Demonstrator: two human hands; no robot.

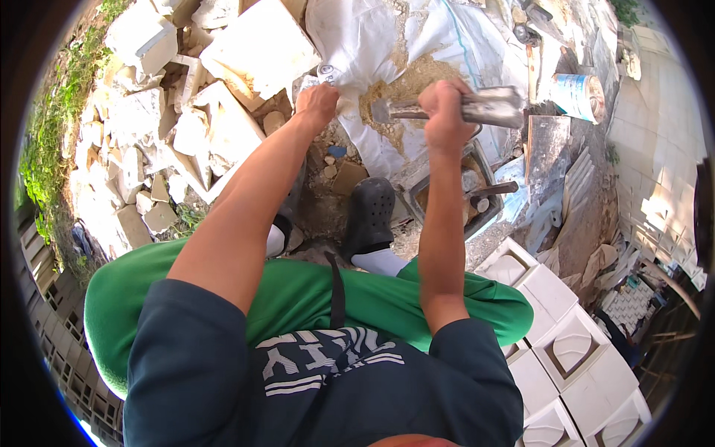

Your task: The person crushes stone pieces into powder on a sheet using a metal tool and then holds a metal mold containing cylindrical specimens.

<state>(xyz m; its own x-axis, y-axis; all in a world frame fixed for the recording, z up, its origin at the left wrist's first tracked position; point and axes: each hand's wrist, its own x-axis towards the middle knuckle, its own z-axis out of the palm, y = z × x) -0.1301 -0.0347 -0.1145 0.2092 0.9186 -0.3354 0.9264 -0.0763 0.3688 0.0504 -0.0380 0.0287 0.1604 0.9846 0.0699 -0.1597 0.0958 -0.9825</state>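
Observation:
My left hand (pixel 318 104) is closed, its fingers at the edge of a white woven sheet (pixel 350 45). Whether it grips the sheet or something small, I cannot make out. My right hand (pixel 445 115) is wrapped round a metal hand tool, with a thick silvery part (pixel 493 108) to its right and a flat grey end to its left. Motion blur hides the tool's exact kind. Beneath it, a heap of sandy, tan grains (pixel 417 78) lies on the sheet. By my right forearm sits a grey tub (pixel 488 220) with a wooden-handled tool (pixel 495 189) across it.
Broken pale blocks and slabs (pixel 212 119) pile up on the left. Moulded white blocks (pixel 555 298) stand in rows at the lower right. A blue-and-white bucket (pixel 581 97) lies at the right, near a board (pixel 546 145). My dark clog (pixel 370 212) rests before the sheet.

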